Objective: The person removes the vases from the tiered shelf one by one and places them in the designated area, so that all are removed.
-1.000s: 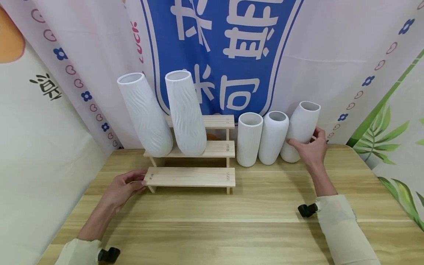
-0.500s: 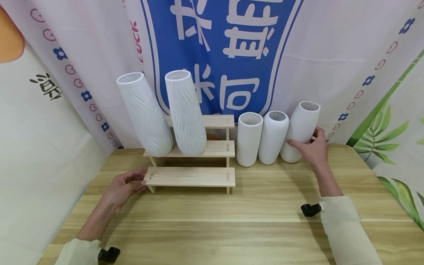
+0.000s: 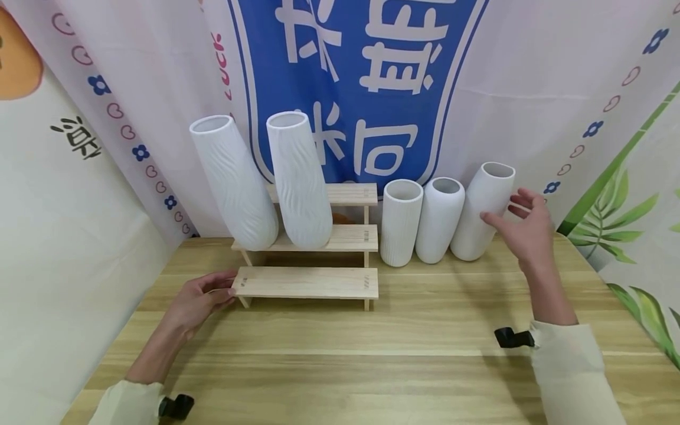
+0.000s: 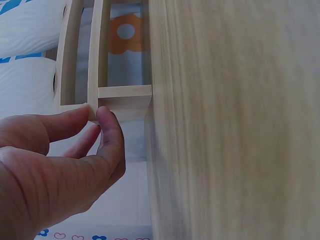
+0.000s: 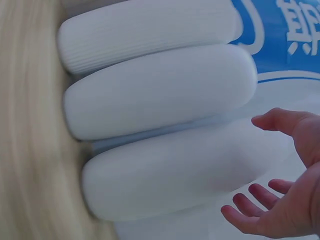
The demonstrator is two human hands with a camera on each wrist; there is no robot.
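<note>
A tiered wooden display stand (image 3: 305,282) stands on the table. My left hand (image 3: 193,304) pinches the left end of its lowest board; in the left wrist view, thumb and fingertips (image 4: 111,120) meet at the board's end. Two tall white wavy-patterned vases (image 3: 236,189) stand on the middle tier. Right of the stand, a ribbed white vase (image 3: 401,227), a smooth white vase (image 3: 440,224) and a taller white vase (image 3: 478,212) stand upright in a row. Beside the last one, my right hand (image 3: 528,230) has its fingers spread and loosely bent, holding nothing.
A wood-grain table (image 3: 340,366) extends in front of the stand and vases. Printed cloth (image 3: 504,88) hangs close behind them. Black wrist cameras (image 3: 176,407) are fixed at both sleeves.
My right hand has let go of the rightmost vase and drawn away to the right, its fingers opening. The vase stays in place. My left hand keeps its pinch on the stand.
</note>
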